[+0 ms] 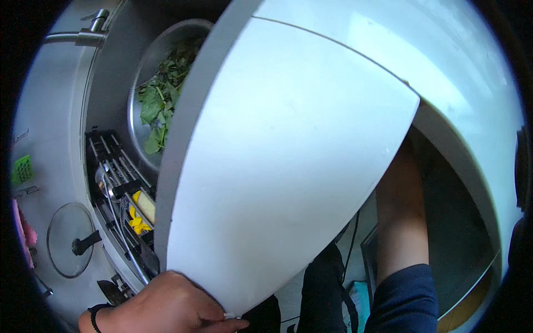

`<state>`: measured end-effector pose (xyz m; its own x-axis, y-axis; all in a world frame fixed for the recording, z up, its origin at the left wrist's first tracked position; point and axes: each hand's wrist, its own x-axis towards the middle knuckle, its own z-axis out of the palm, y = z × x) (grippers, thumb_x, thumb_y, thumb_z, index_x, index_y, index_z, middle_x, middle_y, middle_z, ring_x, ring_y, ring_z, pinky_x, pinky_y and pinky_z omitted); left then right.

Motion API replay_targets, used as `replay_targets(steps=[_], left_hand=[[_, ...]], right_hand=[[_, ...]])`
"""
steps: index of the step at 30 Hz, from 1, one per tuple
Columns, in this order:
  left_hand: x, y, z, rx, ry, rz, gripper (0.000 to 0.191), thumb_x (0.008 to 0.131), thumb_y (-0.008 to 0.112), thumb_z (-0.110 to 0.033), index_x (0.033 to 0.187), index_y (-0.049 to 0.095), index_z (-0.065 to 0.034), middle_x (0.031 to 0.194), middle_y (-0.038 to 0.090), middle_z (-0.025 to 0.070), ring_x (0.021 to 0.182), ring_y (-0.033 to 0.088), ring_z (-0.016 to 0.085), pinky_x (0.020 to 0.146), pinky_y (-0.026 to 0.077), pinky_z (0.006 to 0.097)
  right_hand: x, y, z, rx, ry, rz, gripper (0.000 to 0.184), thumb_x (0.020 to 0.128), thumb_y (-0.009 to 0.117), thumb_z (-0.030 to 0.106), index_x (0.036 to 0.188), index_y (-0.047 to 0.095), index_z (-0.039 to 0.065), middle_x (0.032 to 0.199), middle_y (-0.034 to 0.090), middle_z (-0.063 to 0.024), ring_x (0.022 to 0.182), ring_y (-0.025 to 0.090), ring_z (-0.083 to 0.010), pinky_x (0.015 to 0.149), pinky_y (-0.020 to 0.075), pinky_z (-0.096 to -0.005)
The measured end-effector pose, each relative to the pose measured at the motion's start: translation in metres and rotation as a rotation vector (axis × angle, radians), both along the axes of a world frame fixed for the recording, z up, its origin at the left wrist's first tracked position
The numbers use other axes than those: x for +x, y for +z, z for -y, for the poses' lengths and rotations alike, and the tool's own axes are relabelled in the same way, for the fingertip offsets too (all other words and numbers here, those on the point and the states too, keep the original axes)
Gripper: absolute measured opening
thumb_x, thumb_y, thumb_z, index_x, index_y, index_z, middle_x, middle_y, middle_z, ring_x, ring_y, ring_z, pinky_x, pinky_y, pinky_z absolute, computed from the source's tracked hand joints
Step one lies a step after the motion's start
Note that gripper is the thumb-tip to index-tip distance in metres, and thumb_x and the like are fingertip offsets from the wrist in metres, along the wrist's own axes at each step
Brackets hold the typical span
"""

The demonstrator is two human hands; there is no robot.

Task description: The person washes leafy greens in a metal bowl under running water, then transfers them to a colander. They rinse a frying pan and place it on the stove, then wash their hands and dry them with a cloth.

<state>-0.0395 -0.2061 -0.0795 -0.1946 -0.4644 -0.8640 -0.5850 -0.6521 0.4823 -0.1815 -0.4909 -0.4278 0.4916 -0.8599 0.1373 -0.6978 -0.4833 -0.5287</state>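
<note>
A white cabinet door (283, 158) stands open across the middle of the view. At its lower corner my left hand (175, 304), with a dark band on the wrist, grips the door's edge. My right forearm, in a dark blue sleeve, reaches up behind the door into the dark cabinet opening (449, 208); the hand itself is out of view. Left of the door, a metal bowl (133, 120) with green leafy vegetables (156, 104) sits in the sink (108, 79), partly covered by the door.
A metal rack (118, 162) in the sink area holds utensils and a yellow item (137, 218). A faucet (93, 33) is at the upper left. On the left wall hang a glass lid (68, 241) and a green grater-like item (22, 169). A dark knife blade (110, 291) shows near my left wrist.
</note>
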Motion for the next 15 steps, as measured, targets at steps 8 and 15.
replay_targets(steps=[8, 15], left_hand=[[-0.002, 0.004, -0.017, 0.115, -0.101, -0.073, 0.045, 0.092, 0.063, -0.035, 0.062, 0.067, -0.0017, 0.057, 0.059, 0.0164, 0.053, 0.059, 0.035, 0.056, 0.049, 0.0396], [-0.008, -0.003, -0.027, -0.079, -0.106, 0.062, 0.051, 0.092, 0.062, -0.039, 0.058, 0.065, -0.0006, 0.049, 0.055, 0.0131, 0.043, 0.052, 0.029, 0.05, 0.045, 0.0383]], right_hand=[[-0.054, 0.032, -0.032, 0.037, -0.058, -0.051, 0.034, 0.094, 0.059, 0.028, 0.116, 0.063, 0.002, 0.119, 0.062, -0.0214, 0.108, 0.06, -0.0352, 0.093, 0.0481, -0.0466], [-0.107, 0.045, -0.054, 0.075, -0.139, -0.102, 0.034, 0.093, 0.06, 0.029, 0.115, 0.063, 0.003, 0.119, 0.061, -0.0218, 0.108, 0.06, -0.0358, 0.093, 0.048, -0.0471]])
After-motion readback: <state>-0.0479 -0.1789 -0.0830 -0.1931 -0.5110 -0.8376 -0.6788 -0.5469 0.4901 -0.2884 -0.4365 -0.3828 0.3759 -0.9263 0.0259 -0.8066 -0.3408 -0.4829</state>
